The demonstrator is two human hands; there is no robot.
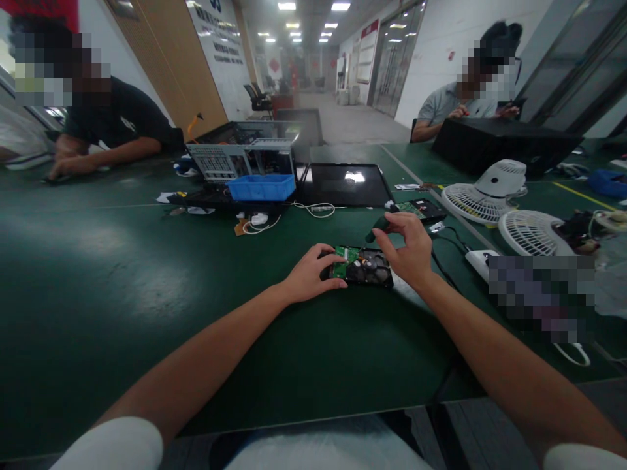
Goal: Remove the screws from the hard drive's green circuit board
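A hard drive (375,269) lies on the green table in front of me, its black underside up and a green circuit board (345,254) at its left end. My left hand (313,273) grips that left end, thumb along the near edge and fingers over the far edge and board. Above the drive's right end, my right hand (406,251) is closed around the dark handle of what looks like a small screwdriver (376,230). Its handle leans down and left toward the drive; whether the tip touches is too small to tell.
A blue bin (262,188) stands before an opened computer case (220,162). Another drive (424,209) lies behind my right hand. White fan parts (531,232) and a power strip (480,261) with cables sit right. Co-workers sit far left and behind a black case (504,143).
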